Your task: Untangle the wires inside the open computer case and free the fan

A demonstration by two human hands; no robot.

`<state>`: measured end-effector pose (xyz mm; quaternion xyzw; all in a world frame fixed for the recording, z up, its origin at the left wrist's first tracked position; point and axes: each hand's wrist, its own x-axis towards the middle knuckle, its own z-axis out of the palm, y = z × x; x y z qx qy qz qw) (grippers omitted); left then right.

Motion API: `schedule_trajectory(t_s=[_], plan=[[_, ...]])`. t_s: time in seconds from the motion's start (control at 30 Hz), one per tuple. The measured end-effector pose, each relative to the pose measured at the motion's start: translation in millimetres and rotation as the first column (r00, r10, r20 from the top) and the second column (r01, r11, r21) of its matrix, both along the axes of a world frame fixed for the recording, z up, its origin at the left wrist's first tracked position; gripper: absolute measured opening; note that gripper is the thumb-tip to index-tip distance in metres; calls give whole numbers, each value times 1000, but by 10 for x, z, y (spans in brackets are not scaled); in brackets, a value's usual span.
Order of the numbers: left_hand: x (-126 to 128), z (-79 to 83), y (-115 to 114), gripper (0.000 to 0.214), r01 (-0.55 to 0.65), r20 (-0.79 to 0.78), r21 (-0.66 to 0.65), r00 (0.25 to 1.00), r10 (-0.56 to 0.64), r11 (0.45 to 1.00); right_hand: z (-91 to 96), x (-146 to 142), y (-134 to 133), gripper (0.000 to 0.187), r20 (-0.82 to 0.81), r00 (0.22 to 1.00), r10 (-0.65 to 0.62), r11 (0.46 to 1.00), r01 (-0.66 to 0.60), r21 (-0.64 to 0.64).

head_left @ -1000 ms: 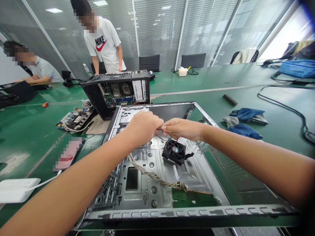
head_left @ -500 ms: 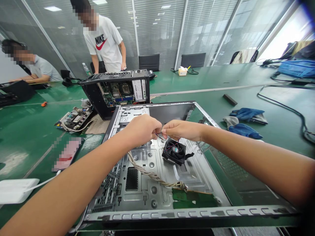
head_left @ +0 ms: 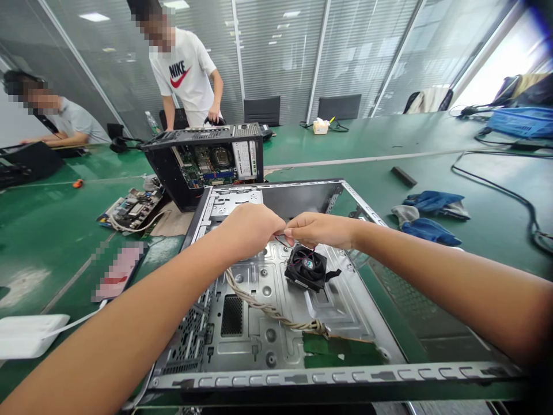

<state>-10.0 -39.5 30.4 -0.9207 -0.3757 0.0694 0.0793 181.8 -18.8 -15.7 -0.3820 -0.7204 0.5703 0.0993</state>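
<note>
An open, emptied metal computer case (head_left: 259, 340) lies flat on the green table in front of me. My left hand (head_left: 248, 230) and my right hand (head_left: 319, 229) meet above its middle, both closed in a pinch on thin red and black fan wires (head_left: 283, 241). The wires run down to a small black cooling fan (head_left: 307, 267) resting on the case floor just below my right hand. A braided pale cable (head_left: 268, 308) trails from under my left hand to a green board (head_left: 341, 349) near the front edge.
A second black case (head_left: 207, 158) with a motherboard inside stands behind, with a loose circuit board (head_left: 133, 208) left of it. Blue gloves (head_left: 427, 216) lie at the right. A white box (head_left: 30, 334) sits at the left. One person (head_left: 185, 72) stands behind; another (head_left: 64, 121) sits far left.
My two hands stayed pinched together on the fan wires, dropping slightly. The standing person's hand moved down to the top of the black case.
</note>
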Motion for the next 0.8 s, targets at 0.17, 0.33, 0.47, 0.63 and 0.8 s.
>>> schedule_trajectory(t_s=[0.17, 0.33, 0.47, 0.63, 0.8], plan=[[-23, -62, 31, 18, 118, 13, 32, 993, -118, 993, 13, -3, -18, 27, 19, 998, 65, 997, -66, 27], [-34, -77, 20, 19, 123, 80, 9, 989, -123, 992, 22, -3, -18, 26, 42, 996, 78, 995, -80, 53], [-23, -61, 9, 16, 108, 44, -23, 993, -107, 994, 17, 3, -12, 26, 53, 995, 83, 995, -86, 44], [-30, -65, 11, 14, 112, 51, -48, 993, -110, 993, 16, 12, -10, 28, 57, 995, 78, 995, -81, 56], [-49, -65, 3, 14, 146, 93, -42, 986, -141, 988, 26, 16, -15, 29, 72, 994, 78, 994, -83, 65]])
